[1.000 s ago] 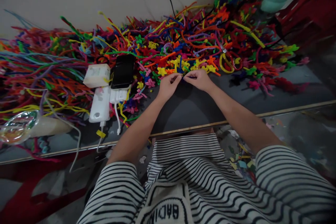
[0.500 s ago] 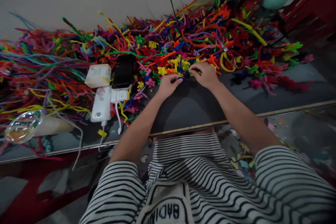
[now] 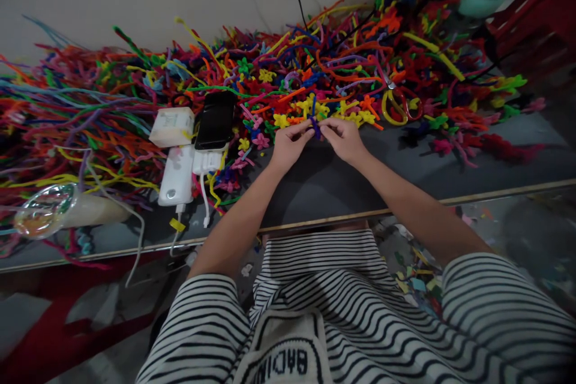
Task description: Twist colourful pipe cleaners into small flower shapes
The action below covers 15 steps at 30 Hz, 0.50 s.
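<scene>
Head view: dark purple fuzzy piece (image 3: 316, 128) sits between the two hands, at the fingertips, above the tabletop (image 3: 333, 186), just on the near side of the yellow fuzzy flowers (image 3: 310, 107). Left hand (image 3: 291, 145) nearly closed, thumb and fingers pinching its left side; right hand (image 3: 344, 139) likewise pinches the right side. Exact finger contact too small to tell.

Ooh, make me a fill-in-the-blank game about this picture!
The bare left hand and the bare ____ hand both pinch a small, fuzzy, dark purple piece.
The metal scissors have handles coloured red and ____.
In the picture, the black rectangular phone lies to the ____ of the scissors.
The striped fabric top is black and ____.

Missing words: right; yellow; left; white.
</scene>
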Available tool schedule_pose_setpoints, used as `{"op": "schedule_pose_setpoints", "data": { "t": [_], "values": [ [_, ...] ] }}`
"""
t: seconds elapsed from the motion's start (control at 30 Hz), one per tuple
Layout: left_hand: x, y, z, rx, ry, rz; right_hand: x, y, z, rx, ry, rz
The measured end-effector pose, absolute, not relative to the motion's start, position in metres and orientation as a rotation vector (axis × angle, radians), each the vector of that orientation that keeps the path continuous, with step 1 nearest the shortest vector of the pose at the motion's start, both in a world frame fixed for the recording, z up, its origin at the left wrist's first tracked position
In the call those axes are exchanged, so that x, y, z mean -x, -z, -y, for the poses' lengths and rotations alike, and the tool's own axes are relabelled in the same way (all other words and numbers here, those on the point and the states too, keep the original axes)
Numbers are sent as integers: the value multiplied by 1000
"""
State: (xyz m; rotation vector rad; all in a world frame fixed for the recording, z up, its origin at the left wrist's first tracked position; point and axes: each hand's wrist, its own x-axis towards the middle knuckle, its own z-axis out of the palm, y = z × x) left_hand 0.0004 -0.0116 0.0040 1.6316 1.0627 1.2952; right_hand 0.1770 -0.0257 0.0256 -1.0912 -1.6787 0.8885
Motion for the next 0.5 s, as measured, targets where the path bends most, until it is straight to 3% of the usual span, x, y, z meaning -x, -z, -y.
{"op": "schedule_pose_setpoints", "data": {
  "t": [0.33,0.5],
  "values": [
    [-5,2,12,-1595,-1336,-1149,-178,-21,20,1073,-839,1654],
    [3,-6,12,-1764,-1457,-1219,-183,-18,9,1049,-969,1588]
  ]
}}
